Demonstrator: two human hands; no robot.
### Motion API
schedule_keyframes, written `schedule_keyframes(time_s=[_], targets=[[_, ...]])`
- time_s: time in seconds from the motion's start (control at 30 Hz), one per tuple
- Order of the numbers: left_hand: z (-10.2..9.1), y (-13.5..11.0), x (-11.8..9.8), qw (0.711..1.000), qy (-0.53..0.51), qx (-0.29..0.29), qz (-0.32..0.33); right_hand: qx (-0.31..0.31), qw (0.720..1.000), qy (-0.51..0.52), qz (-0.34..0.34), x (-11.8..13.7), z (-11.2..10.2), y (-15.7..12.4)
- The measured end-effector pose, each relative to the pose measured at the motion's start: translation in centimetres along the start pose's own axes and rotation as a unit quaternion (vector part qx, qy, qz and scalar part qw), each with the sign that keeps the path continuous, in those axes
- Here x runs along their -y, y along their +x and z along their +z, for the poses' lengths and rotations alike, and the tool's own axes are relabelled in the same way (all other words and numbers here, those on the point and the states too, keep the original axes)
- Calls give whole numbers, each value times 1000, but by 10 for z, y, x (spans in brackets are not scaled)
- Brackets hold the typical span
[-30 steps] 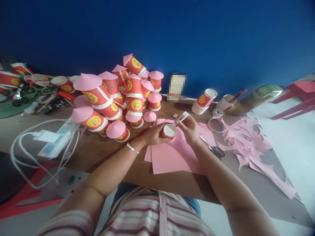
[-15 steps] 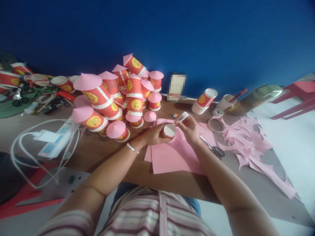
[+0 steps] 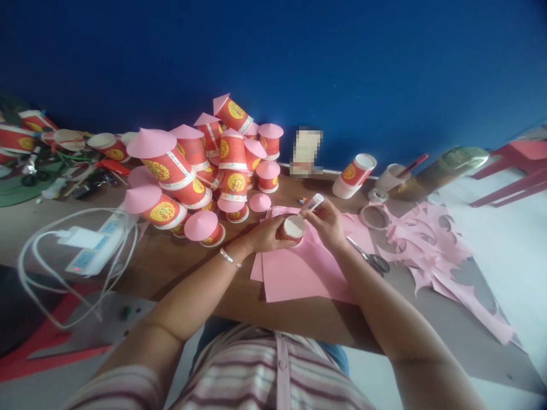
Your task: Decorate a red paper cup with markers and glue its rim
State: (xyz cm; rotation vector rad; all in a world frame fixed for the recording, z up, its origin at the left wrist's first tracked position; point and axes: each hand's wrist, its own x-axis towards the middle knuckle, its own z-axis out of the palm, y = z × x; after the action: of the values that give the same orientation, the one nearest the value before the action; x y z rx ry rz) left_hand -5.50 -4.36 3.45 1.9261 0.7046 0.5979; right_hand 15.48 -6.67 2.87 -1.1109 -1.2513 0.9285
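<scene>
Over the pink paper sheets (image 3: 299, 279), my left hand (image 3: 271, 234) is wrapped round a red paper cup (image 3: 294, 228) whose pale round end faces up. My right hand (image 3: 329, 223) pinches a white glue stick (image 3: 313, 203), tilted, with its lower end at the cup's right edge. A small pink paper cone (image 3: 260, 203) lies on the table behind my left hand. To the right of my right forearm rest scissors (image 3: 371, 257) with dark handles.
Red cups with pink cone tops (image 3: 233, 154) are piled at the back left. A power strip (image 3: 97, 245) with white cables lies left. At right are a tape roll (image 3: 375, 217), pink paper scraps (image 3: 440, 245), upright stacked cups (image 3: 354, 175) and a cup holding a red-handled tool (image 3: 391, 176).
The glue stick in my right hand has tipped slightly, its upper end shifting a little to the left. My left hand and the cup stay almost where they were.
</scene>
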Motion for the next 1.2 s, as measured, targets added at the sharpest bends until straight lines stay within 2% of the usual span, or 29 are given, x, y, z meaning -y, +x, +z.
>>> schedule_keyframes(time_s=[0.23, 0.43, 0.6, 0.77, 0.9, 1.0, 1.1, 1.2], targets=[[-2, -2, -3, 1000, 4, 0, -6, -25, 1000, 14, 6, -2, 3, -1], [-2, -2, -5, 1000, 19, -9, 15, -77, 989, 95, 77, -7, 1, 3], [-1, -2, 6, 999, 27, -32, 10, -69, 970, 198, 126, -8, -7, 6], [-3, -2, 14, 999, -7, -39, 26, -72, 961, 231, 131, -7, -11, 6], [-2, -3, 16, 999, -33, -27, 12, -46, 964, 226, 133, -8, -10, 5], [-2, -3, 18, 992, -122, -32, 13, -42, 962, 232, 137, -10, -10, 6], [-3, -2, 23, 973, -223, -60, 24, -39, 963, 227, 142, -13, -12, 8], [-3, 2, 28, 964, -228, -136, -4, -33, 966, 212, 143, -15, -14, 9]])
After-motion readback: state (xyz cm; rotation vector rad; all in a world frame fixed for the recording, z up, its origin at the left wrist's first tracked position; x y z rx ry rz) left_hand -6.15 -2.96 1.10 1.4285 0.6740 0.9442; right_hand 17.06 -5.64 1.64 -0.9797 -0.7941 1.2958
